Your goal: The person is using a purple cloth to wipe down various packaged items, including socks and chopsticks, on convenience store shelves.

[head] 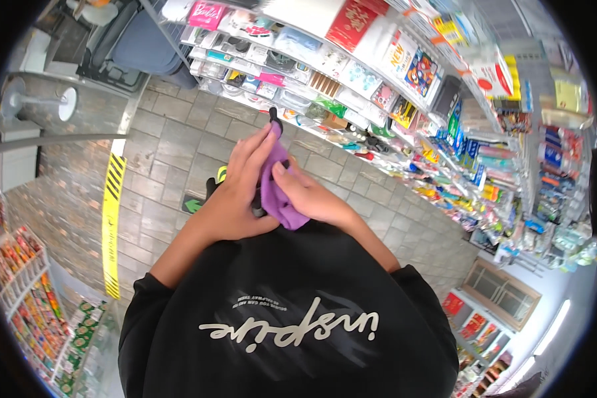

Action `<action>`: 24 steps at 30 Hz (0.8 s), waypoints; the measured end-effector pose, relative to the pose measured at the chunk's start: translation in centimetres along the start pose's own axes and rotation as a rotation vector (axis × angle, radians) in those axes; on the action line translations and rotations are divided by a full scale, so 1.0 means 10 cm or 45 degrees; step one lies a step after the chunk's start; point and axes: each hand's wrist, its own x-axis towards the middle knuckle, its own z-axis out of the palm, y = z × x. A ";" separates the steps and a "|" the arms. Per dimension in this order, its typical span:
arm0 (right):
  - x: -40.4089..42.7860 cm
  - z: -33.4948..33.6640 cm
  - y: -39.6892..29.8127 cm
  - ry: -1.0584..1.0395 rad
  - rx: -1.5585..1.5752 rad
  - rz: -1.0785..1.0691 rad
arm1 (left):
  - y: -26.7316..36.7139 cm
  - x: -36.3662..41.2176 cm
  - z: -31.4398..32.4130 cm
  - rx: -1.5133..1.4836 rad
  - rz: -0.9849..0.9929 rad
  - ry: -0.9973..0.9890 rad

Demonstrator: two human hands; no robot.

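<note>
A crumpled purple cloth [277, 191] is held between my two hands, in front of my black shirt [288, 283]. My left hand [241, 181] presses on its left side, fingers pointing away from me. My right hand [301, 191] grips the right side, with the thumb lying over the fabric. Past the far end of the cloth pokes a small black tip [273, 114]. Something dark also shows between the cloth and my left palm; what it is, and whether it joins the tip, cannot be told.
Packed store shelves [323, 79] run along the far side and right. Below lies a grey tiled floor [164, 144] with a green arrow marker [193, 204]. Yellow-and-black tape [112, 224] lies left, near a snack rack [25, 278]. Grey bins [147, 45] stand at upper left.
</note>
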 end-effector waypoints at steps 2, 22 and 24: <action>0.21 0.37 0.03 -0.047 0.152 0.210 | -0.11 -0.21 -0.26 0.213 0.058 -0.056; 2.32 -1.34 1.86 0.832 1.272 0.090 | -1.56 -1.30 -0.10 -1.598 -1.320 0.787; 2.58 -1.83 2.17 0.877 1.377 0.016 | -1.61 -1.26 0.11 -1.579 -1.421 0.747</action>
